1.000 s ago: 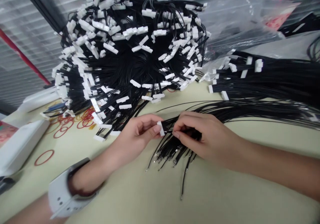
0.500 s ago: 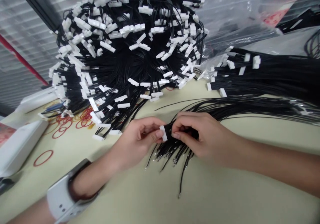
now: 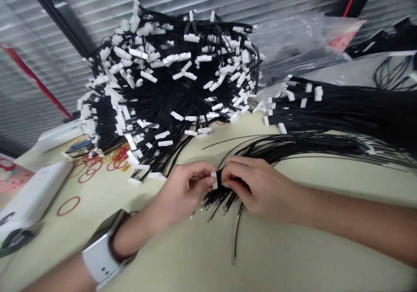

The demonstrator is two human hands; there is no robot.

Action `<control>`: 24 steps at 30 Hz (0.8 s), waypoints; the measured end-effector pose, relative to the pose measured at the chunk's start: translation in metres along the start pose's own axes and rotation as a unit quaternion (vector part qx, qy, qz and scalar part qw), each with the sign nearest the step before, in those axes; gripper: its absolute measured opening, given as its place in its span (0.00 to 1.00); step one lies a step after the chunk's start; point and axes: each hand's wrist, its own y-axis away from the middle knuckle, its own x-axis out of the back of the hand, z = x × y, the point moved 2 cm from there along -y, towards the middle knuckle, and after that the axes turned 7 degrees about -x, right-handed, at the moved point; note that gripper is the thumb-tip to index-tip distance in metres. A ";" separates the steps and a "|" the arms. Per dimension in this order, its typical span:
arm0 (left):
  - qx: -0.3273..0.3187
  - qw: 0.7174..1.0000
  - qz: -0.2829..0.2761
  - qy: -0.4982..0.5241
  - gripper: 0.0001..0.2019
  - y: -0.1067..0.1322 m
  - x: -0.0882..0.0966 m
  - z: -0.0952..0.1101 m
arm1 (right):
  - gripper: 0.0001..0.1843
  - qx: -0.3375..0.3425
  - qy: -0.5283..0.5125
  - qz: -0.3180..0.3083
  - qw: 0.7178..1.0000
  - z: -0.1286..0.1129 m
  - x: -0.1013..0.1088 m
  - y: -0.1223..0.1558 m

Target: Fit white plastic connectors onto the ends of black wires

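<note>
My left hand (image 3: pixel 185 190) pinches a small white plastic connector (image 3: pixel 214 180) between thumb and fingertips. My right hand (image 3: pixel 256 185) is closed in a pinch just right of it, fingertips touching the connector and gripping thin black wires (image 3: pixel 224 196) whose metal-tipped ends fan out on the pale table below both hands. These loose wires belong to a bundle (image 3: pixel 309 144) running off to the right. A white band (image 3: pixel 100 259) sits on my left wrist.
A big heap of black wire harnesses with white connectors (image 3: pixel 169 83) rises behind my hands. More finished harnesses (image 3: pixel 342 105) lie at the right, clear plastic bags (image 3: pixel 302 40) behind them. Red rubber bands (image 3: pixel 97 164) and a white box (image 3: pixel 32 196) lie at the left.
Both hands have stayed together on the connector and wires. The view has tilted, so the hands and heap sit slightly lower and further right in the picture.
</note>
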 end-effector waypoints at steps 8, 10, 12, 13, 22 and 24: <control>0.019 0.991 0.039 0.123 0.07 -0.010 0.015 -0.005 | 0.14 -0.003 -0.007 -0.032 0.999 0.002 0.018 -0.006; 0.024 0.991 0.044 0.120 0.07 -0.009 0.020 -0.004 | 0.11 0.016 0.021 -0.009 1.000 0.004 0.022 -0.007; 0.029 0.996 0.036 0.080 0.09 -0.007 0.024 -0.001 | 0.08 0.045 0.039 0.050 0.997 0.005 0.026 -0.007; 0.024 0.998 0.028 0.052 0.10 -0.005 0.025 0.001 | 0.08 0.057 0.047 0.087 0.993 0.005 0.029 -0.007; -0.216 0.935 -0.010 -0.282 0.17 0.003 0.034 0.009 | 0.11 0.127 0.044 0.129 0.983 -0.018 0.023 0.001; -0.213 0.929 -0.013 -0.302 0.17 0.003 0.035 0.006 | 0.11 0.122 0.059 0.070 0.988 -0.022 0.014 0.003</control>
